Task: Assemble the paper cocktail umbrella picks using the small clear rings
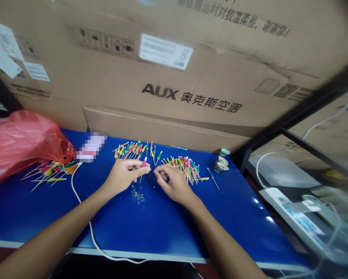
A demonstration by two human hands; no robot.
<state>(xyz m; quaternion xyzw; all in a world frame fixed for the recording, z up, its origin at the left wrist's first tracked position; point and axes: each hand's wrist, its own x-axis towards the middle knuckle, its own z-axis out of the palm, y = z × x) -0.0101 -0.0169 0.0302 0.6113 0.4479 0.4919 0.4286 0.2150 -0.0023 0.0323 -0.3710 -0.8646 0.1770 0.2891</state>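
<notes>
In my left hand a folded pink cocktail umbrella stands nearly upright, its white tip up and its stick pointing down. My right hand is just to the right, thumb and fingers pinched together; anything between them is too small to make out. Below the hands lies a scatter of small thin rings, like tiny rubber bands. Behind my left hand is a row of folded cocktail umbrellas in several colours. A dense bunch of similar umbrellas lies beyond my right hand.
A red plastic bag with loose umbrellas beside it fills the left of the blue table. A blurred phone trails a white cable. A large cardboard box walls the back. A power strip sits right.
</notes>
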